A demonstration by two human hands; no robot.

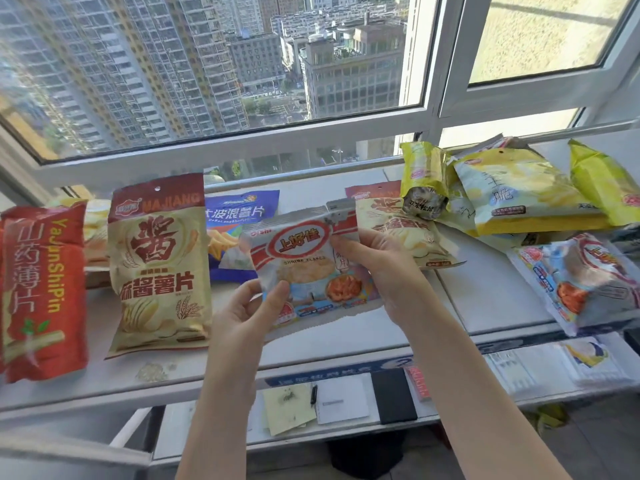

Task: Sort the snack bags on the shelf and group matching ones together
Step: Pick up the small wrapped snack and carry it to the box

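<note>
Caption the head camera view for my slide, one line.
Sorting snacks: left hand and right hand hold a shrimp flakes bag over the shelf, a matching bag at right.

The shrimp flakes bag point(301, 258) is being held over the shelf point(485, 299), its twin point(581, 282) lying far right. One beige bag point(159, 268) is lying left, a second beige bag point(412, 237) touching the yellow bags point(519, 195).

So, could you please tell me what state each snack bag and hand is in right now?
Shrimp flakes bag: held off the shelf in both hands.
Left hand: pinches its lower left corner.
Right hand: grips its right edge.
Second shrimp flakes bag: lying on the shelf, far right.
Majiang chip bag: at left, label facing camera, untouched.
Red bag: far left, untouched.
Yellow bags: piled at right rear.
</note>
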